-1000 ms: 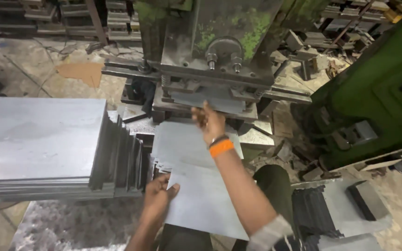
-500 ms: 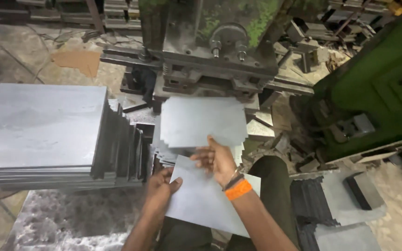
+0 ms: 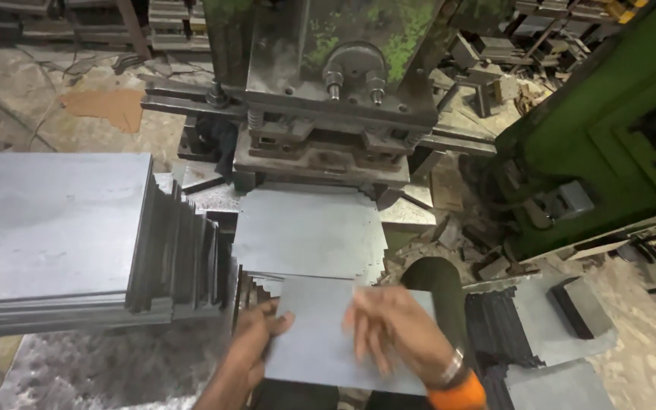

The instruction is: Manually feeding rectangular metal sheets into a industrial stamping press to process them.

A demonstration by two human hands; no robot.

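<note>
My left hand [image 3: 256, 345] pinches the near sheet [image 3: 335, 342] at its left edge, thumb on top, to steady it flat. My right hand [image 3: 392, 330] lies open on the sheet, fingers spread, blurred. The sheet sits on my lap, below a second sheet [image 3: 309, 231] at the press [image 3: 328, 114]. Stack [image 3: 55, 235] at left, within reach.

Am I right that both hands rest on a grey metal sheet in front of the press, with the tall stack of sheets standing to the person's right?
Not quite: the head view shows the stack of sheets on the person's left. Both the left hand and right hand do rest on the grey metal sheet before the press.
</note>
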